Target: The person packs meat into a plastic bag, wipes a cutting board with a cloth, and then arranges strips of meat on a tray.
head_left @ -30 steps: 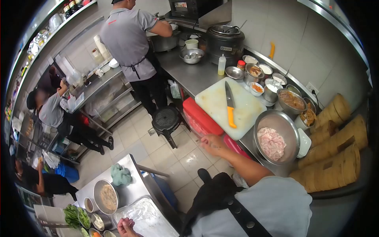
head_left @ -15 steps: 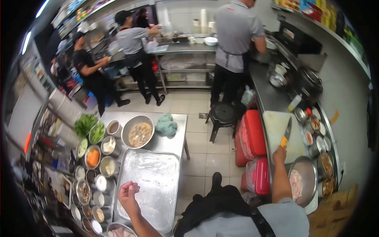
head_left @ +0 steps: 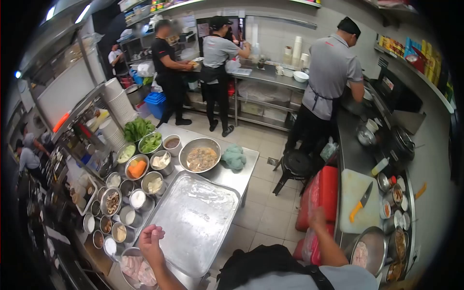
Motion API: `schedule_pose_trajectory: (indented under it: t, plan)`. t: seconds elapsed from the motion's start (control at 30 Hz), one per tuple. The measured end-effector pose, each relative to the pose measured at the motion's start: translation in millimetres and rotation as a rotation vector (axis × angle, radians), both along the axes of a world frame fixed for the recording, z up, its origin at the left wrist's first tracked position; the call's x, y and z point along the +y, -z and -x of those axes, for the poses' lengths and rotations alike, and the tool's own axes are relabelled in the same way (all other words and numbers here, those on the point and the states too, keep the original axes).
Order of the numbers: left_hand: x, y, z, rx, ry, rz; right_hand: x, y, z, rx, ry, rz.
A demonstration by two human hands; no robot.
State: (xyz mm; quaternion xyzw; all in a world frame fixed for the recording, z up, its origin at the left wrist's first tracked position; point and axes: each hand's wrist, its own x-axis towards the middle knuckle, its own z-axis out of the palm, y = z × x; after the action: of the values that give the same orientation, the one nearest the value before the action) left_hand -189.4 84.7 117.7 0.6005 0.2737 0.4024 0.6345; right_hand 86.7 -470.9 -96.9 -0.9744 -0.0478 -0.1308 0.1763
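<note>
My left hand [head_left: 152, 245] is raised over the left edge of the metal tray [head_left: 195, 222], fingers loosely bent and nothing visible in them. Close beside it is a metal bowl of pale raw meat [head_left: 137, 269]. My right hand [head_left: 317, 220], blurred by motion, is in front of the red containers [head_left: 323, 193] below the right counter; its fingers cannot be made out. On the white cutting board [head_left: 348, 193] lies a kitchen knife [head_left: 361, 203] with a yellow handle, apart from my hand. A larger bowl [head_left: 378, 241] near the board holds more pale meat.
Several metal tubs of ingredients [head_left: 137, 198] line the left table. Behind the tray stand a bowl of mixed food in liquid [head_left: 202, 157] and a green cloth [head_left: 233, 157]. A black stool [head_left: 295, 166] is on the floor. Co-workers [head_left: 333, 72] stand at the far counters.
My right hand has let go of the knife and moved left off the cutting board. The knife stays on the board. The view has turned left, and my left hand remains near the tray's edge.
</note>
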Motion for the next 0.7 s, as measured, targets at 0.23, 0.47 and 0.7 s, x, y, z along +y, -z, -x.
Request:
schedule_pose_trajectory:
  t: [0.23,0.47,0.7]
  plan:
    - [-14,-17,67,-0.175,-0.442,-0.099,72,99,39,0.456,-0.371,-0.117]
    - [-46,-44,151,-0.076,-0.814,-0.212,19,181,70,0.856,-0.886,0.738]
    - [-85,-38,201,0.724,-0.320,-0.547,2,249,99,1.117,-0.658,0.404]
